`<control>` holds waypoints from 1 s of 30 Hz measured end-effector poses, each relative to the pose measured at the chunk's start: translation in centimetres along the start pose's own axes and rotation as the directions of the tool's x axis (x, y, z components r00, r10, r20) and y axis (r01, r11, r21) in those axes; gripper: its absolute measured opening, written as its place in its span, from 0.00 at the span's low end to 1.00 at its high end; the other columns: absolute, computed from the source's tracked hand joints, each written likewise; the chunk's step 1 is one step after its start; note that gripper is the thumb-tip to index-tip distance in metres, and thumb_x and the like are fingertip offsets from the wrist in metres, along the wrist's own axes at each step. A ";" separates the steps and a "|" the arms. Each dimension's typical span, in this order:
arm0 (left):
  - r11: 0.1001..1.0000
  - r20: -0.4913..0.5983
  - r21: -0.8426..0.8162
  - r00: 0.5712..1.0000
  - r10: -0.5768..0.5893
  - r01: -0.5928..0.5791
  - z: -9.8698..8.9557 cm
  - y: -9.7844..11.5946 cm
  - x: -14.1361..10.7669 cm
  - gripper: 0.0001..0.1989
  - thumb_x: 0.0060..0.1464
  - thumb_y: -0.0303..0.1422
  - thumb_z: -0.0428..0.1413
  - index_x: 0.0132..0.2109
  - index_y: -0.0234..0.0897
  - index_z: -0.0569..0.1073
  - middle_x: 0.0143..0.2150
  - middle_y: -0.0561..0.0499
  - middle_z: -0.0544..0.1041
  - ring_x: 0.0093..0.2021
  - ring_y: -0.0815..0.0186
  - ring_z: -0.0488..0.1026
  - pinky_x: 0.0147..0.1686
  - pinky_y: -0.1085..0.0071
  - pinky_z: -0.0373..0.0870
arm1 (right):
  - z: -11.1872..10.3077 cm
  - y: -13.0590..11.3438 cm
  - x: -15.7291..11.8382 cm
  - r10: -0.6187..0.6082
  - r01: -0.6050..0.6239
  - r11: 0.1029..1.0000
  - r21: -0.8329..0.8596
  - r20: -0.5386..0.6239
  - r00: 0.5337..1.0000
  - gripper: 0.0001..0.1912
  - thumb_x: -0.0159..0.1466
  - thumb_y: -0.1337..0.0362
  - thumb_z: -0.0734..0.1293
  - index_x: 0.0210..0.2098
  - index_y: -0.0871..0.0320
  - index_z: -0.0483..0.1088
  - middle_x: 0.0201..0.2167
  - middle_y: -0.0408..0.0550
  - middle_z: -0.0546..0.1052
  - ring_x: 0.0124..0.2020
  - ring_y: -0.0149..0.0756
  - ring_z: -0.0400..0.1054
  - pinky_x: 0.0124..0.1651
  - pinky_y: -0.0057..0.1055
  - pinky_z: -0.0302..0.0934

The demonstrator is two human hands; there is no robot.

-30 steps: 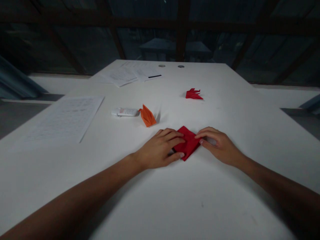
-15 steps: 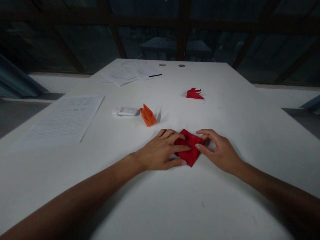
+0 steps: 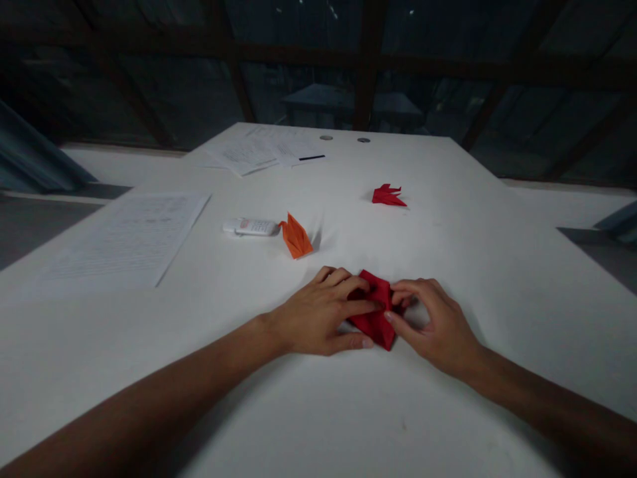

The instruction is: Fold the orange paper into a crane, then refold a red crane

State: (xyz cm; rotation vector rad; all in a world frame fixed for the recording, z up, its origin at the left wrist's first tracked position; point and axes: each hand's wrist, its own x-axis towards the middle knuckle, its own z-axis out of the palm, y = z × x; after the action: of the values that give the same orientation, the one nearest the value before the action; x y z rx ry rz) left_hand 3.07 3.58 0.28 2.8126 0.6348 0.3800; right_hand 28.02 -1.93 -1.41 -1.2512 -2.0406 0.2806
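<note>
A folded piece of red paper (image 3: 374,324) lies on the white table between my two hands. My left hand (image 3: 326,312) rests on its left part, fingers apart, with the index finger pressing near the middle. At the right edge, my right hand (image 3: 435,325) pinches a lifted flap between thumb and fingers. An orange folded paper bird (image 3: 297,239) stands beyond my left hand. Farther back lies a red folded paper bird (image 3: 387,195).
A white tube-like object (image 3: 253,228) lies left of the orange bird. Printed sheets (image 3: 132,236) cover the table's left side, with more papers (image 3: 243,154) and a black pen (image 3: 312,158) farther back. Two round table inserts (image 3: 363,140) sit near the far edge.
The right side of the red paper is now lifted and bent inward by my right hand, which has moved slightly left. My left hand keeps its place on the paper. The view has tilted slightly up.
</note>
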 end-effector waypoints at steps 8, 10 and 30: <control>1.000 -0.038 -0.023 0.999 0.015 -0.016 0.1 0.0 0.0 0.30 0.61 0.57 0.53 0.64 0.48 0.72 0.57 0.44 0.72 0.55 0.51 0.66 0.57 0.52 0.61 | 0.5 0.1 0.3 0.099 -0.095 0.984 -0.154 0.017 0.995 0.17 0.61 0.67 0.68 0.49 0.51 0.67 0.24 0.38 0.75 0.27 0.40 0.71 0.39 0.41 0.65; 1.000 -0.029 -0.016 1.000 0.012 -0.013 0.1 -0.1 0.0 0.30 0.62 0.57 0.53 0.64 0.48 0.72 0.58 0.44 0.72 0.56 0.51 0.66 0.58 0.52 0.60 | 0.6 0.2 0.3 0.139 -0.135 0.983 -0.121 0.028 0.990 0.16 0.62 0.67 0.68 0.49 0.50 0.67 0.23 0.37 0.74 0.26 0.39 0.70 0.38 0.40 0.65; 0.948 -0.041 -0.268 0.981 -0.188 0.170 -0.6 -0.5 0.2 0.20 0.61 0.41 0.60 0.57 0.39 0.70 0.52 0.46 0.77 0.52 0.55 0.71 0.55 0.56 0.65 | 0.2 -0.5 -0.3 -0.158 0.158 0.987 0.020 0.214 0.964 0.13 0.68 0.69 0.67 0.52 0.52 0.68 0.47 0.50 0.79 0.51 0.45 0.72 0.55 0.50 0.67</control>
State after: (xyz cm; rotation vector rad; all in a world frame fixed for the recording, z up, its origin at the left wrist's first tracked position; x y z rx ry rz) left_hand 2.84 4.22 0.68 2.4766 0.7844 0.4856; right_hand 27.61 -2.41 -1.44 -1.0872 -2.3099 0.3558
